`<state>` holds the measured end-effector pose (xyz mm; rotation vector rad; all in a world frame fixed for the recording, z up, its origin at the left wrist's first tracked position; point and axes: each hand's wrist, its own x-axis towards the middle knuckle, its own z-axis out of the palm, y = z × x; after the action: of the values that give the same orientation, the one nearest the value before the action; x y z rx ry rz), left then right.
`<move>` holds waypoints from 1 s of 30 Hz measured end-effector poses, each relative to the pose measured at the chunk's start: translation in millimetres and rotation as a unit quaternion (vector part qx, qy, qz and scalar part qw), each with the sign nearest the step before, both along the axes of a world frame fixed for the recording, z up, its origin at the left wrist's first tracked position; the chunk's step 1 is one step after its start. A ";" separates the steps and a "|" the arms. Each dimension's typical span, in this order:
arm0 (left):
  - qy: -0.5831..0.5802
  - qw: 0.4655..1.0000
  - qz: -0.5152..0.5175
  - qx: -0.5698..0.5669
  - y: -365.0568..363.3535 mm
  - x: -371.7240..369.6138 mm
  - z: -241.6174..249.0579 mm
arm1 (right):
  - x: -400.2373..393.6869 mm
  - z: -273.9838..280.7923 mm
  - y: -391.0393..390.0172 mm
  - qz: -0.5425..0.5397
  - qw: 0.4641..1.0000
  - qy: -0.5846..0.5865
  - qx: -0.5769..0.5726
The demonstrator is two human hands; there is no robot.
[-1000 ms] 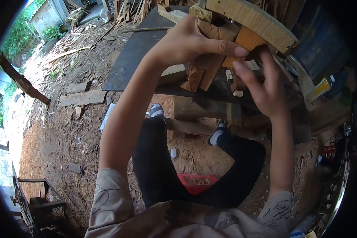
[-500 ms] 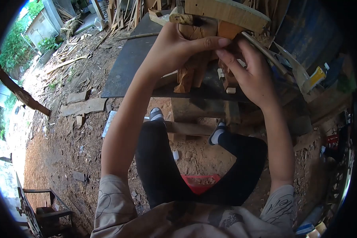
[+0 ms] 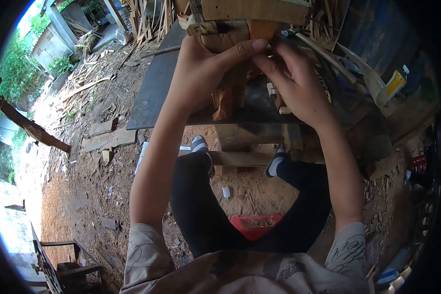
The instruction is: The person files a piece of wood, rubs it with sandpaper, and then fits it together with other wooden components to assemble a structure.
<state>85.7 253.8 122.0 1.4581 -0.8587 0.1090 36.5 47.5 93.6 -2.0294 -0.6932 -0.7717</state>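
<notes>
At the top of the head view, my left hand point(image 3: 201, 68) is closed around an upright wooden block point(image 3: 225, 36), its thumb laid across the front and its other fingers hidden behind. My right hand point(image 3: 296, 85) has its fingers curled in, the thumb meeting my left thumb tip. Whatever sits between those right fingers is hidden. Just above the thumbs is an orange-brown piece point(image 3: 262, 29), beneath a thick pale wooden board point(image 3: 257, 11). Below my left hand, a carved wooden piece point(image 3: 223, 105) stands on the dark tabletop point(image 3: 152, 93).
A long wooden handle point(image 3: 328, 56) lies right of my right hand, near a yellow-labelled object point(image 3: 394, 84). Small wood blocks point(image 3: 282, 109) rest at the table's front edge. A red container point(image 3: 255, 226) sits between my legs. Planks point(image 3: 110, 142) and wood scraps cover the ground leftward.
The view has shifted slightly, so the table and ground appear lower and further right. My hands stay together at the wood, and more of the long handle shows.
</notes>
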 end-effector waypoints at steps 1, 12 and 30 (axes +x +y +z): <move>-0.003 1.000 -0.001 -0.004 -0.5 0.9 -0.6 | -0.4 0.6 -0.4 -0.006 1.000 0.003 -0.007; 0.001 0.999 -0.009 -0.033 1.1 -4.4 0.6 | -8.9 7.2 5.0 0.021 0.998 0.061 0.024; 0.113 0.993 0.045 0.007 1.3 -12.1 11.2 | -1.4 -45.7 3.1 0.041 0.993 0.086 0.072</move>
<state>73.6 255.1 133.1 1.4898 -0.6107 0.0042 35.1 50.6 47.9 -1.8974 -0.6015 -0.5752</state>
